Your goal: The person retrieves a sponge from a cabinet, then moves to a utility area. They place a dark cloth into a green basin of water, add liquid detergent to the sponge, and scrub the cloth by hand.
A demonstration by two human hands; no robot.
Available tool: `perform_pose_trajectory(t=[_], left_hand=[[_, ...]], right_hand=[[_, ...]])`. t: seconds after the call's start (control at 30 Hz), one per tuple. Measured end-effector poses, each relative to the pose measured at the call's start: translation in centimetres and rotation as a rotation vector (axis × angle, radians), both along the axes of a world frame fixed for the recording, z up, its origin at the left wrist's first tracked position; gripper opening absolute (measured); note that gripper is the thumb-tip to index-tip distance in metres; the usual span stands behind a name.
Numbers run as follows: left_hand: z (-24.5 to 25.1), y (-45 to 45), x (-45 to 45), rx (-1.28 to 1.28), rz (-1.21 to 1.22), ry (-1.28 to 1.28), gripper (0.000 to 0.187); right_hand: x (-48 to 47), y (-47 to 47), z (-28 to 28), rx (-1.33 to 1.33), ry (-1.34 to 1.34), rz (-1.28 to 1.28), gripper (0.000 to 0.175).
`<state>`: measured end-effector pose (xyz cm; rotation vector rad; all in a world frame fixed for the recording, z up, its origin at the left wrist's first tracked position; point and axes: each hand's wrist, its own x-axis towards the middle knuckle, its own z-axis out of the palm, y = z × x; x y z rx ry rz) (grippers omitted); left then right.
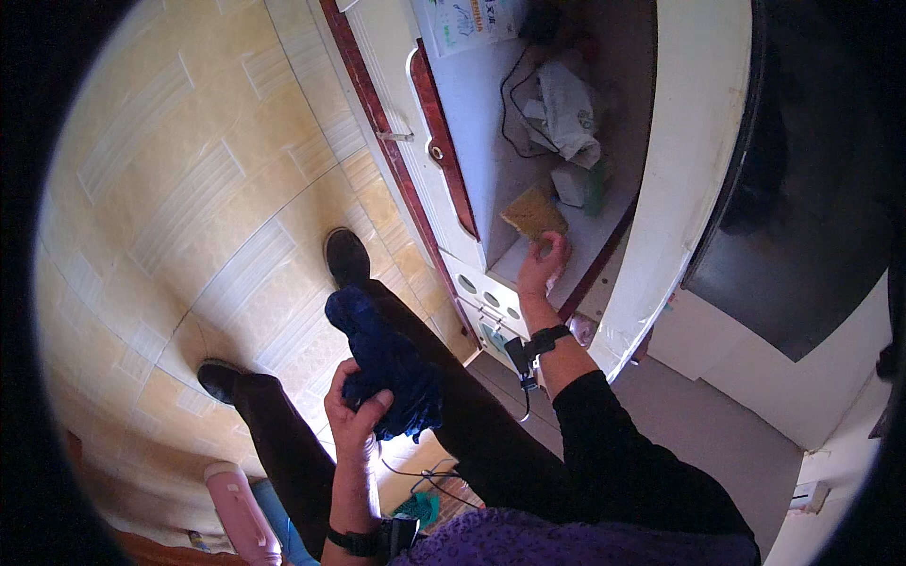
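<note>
My left hand [354, 417] is closed around a bunched dark blue cloth [389, 368], held above my legs. The thumb lies across the cloth, and one end of it hangs away from me. My right hand [545, 265] reaches into the open compartment of a white cabinet [460, 92]. Its thumb and index finger pinch the near corner of a flat yellow-brown, sponge-like pad [532, 212]. Beyond the pad lie a small white box [568, 185], a green item [596, 189] and a crumpled white bag [566, 106].
A black cable [504, 113] curls inside the compartment. The cabinet's pale edge [708, 141] borders a dark glossy panel [786, 297] on the right. Tiled floor [233, 212] spreads leftward. A pink bottle [241, 509], a blue object [279, 520] and loose wires [425, 472] are near my legs.
</note>
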<state>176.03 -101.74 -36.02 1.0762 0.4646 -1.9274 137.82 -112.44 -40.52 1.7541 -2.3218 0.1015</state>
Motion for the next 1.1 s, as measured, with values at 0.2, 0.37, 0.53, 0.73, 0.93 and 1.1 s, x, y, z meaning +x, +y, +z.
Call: perform_pose_trajectory(t=[0.2, 0.37, 0.53, 0.73, 0.93, 1.1], left_hand=[[0.0, 0.7, 0.2, 0.003, 0.006, -0.031, 0.048], [0.0, 1.1, 0.3, 0.017, 0.0, -0.014, 0.05], [0.2, 1.1, 0.4, 0.001, -0.014, 0.0, 0.051], [0.2, 0.9, 0.3, -0.012, -0.012, -0.023, 0.049], [0.1, 0.9, 0.0, 0.008, -0.021, -0.03, 0.05], [-0.2, 1.2, 0.0, 0.007, -0.044, -0.042, 0.05]], right_hand=[[2.3, 3.1, 1.4, 0.376, 0.041, -0.047, 0.022], [3.8, 2.8, 4.8, 0.41, -0.158, -0.198, 0.03], [3.6, 0.8, 4.8, 0.313, 0.059, -0.035, 0.063], [1.3, -0.6, 0.9, 0.45, -0.304, -0.144, 0.092], [-0.7, -3.8, 2.8, 0.074, -0.165, -0.351, 0.087], [-2.0, -7.8, 0.4, 0.061, -0.022, -0.453, 0.077]])
